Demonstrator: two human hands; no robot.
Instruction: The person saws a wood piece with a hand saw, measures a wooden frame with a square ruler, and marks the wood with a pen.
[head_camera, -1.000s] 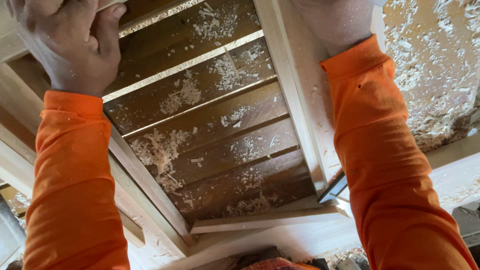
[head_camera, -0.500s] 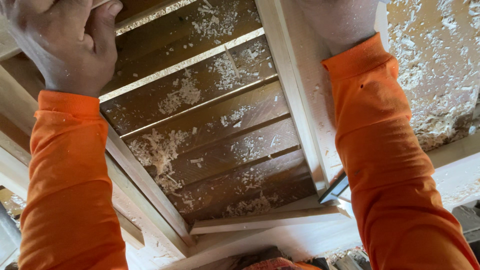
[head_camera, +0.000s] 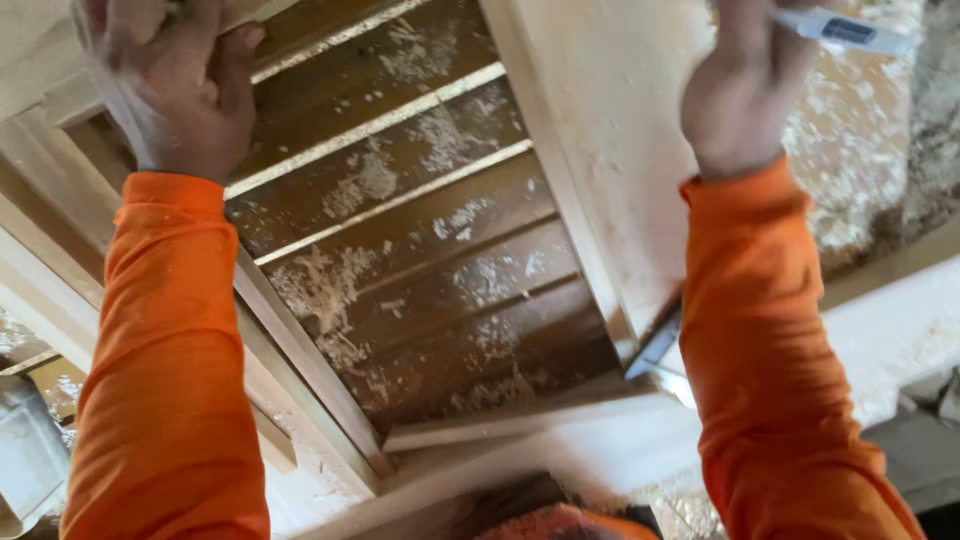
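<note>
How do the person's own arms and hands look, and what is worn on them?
Both arms wear long bright orange sleeves of soft, creased cloth that end at the wrists. The left sleeve and the right sleeve match and carry no visible markings. The left hand and right hand are bare, without gloves.

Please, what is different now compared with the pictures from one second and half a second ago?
The right hand has come down into view from the top edge and now shows a slim white tool in its grip. The view is blurrier, shifted slightly. The left hand stays closed on the pale frame edge; the dusty dark slats are unchanged.
</note>
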